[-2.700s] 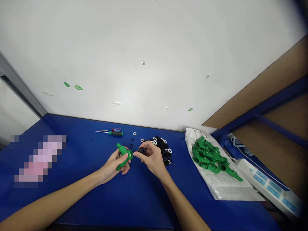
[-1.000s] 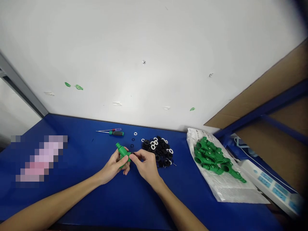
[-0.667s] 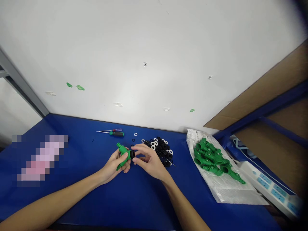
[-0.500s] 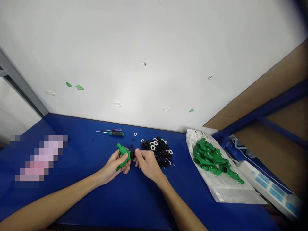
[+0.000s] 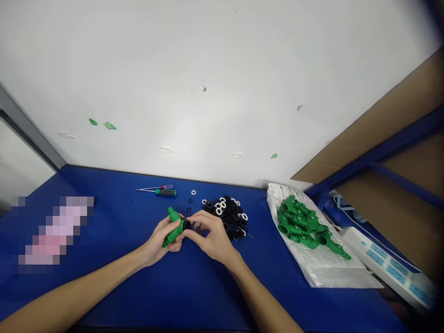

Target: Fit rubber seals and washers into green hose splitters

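Observation:
My left hand [image 5: 156, 243] is closed around a green plastic tee-shaped hose fitting [image 5: 175, 225], its ribbed end pointing up and away. A black cap [image 5: 187, 225] sits at the fitting's side opening, facing right. My right hand [image 5: 212, 235] has thumb and fingertips around the rim of this cap in a pinch. How deep the cap sits is not visible. Just right of and behind that hand lies a pile of black plastic parts [image 5: 231, 213] mixed with white ring washers [image 5: 219, 211]. Two small black O-rings [image 5: 189, 210] lie behind the fitting.
Two screwdrivers [image 5: 165, 192] lie near the wall. A white plastic bag [image 5: 333, 275] on the right bears several green fittings [image 5: 300, 222]. Beyond its edge is a white power strip [image 5: 378, 266]. A blurred pink patch [image 5: 58, 231] covers something on the blue table [image 5: 166, 296] at left.
My right hand has turned and its fingers have spread, from bunched beside the black cap to gripping around its rim. The green fitting is tilted slightly differently in my left hand. The camera view has shifted slightly.

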Demonstrator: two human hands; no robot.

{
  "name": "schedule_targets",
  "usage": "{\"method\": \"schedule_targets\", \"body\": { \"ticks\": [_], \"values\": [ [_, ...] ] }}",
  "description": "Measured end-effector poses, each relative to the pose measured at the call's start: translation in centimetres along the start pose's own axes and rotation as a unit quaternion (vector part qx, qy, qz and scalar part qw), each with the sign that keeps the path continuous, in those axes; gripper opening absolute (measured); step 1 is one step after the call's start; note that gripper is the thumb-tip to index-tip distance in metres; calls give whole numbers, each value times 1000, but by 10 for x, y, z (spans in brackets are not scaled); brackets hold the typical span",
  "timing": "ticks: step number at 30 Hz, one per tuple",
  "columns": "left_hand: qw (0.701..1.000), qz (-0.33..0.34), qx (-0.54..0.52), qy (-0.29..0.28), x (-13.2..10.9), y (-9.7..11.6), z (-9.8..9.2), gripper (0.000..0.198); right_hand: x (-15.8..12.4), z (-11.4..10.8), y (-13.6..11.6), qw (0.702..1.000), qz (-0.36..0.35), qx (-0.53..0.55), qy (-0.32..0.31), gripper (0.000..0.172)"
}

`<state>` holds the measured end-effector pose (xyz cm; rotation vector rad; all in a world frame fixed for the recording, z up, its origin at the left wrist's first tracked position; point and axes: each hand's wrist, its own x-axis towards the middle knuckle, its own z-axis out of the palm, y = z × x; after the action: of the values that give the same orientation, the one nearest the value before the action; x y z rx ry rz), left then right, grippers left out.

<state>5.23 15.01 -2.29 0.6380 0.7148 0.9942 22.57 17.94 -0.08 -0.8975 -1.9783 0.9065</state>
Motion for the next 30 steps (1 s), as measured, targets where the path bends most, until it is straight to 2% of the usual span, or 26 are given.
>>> {"method": "schedule_targets", "body": {
  "ticks": [2, 4, 7, 10, 12, 17, 21, 25, 30],
  "values": [
    [1000, -4, 1, -2, 0, 0, -1, 28, -1, 2, 0, 998, 5, -47, 41, 20],
    [1000, -5, 3, -2, 0, 0, -1, 27, -2, 3, -1, 998, -5, -58, 16, 22],
    [1000, -1, 7, 2, 1, -1, -2, 26, -4, 6, 0, 997, -45, -53, -26, 35],
    [1000, 8, 12, 8, 0, -1, -2, 29, -6, 11, 2, 992, -44, -118, 26, 24],
    [1000, 10, 15, 13, 0, 0, -2, 30, -7, 14, 3, 986, -33, -160, 47, 29],
    [1000, 5, 9, 27, 0, 2, -1, 32, -7, 7, 5, 985, -78, -156, -10, 27],
    [1000, -6, 3, 30, 1, 4, 1, 33, -6, 1, 7, 982, -124, -139, -16, 22],
    [999, -24, -7, 25, 1, 6, 0, 31, -4, -2, 6, 980, -146, -125, -54, 29],
    [999, -28, -8, 23, 3, 5, -4, 31, -4, 3, 3, 963, -143, -217, -76, 18]
  ]
}}
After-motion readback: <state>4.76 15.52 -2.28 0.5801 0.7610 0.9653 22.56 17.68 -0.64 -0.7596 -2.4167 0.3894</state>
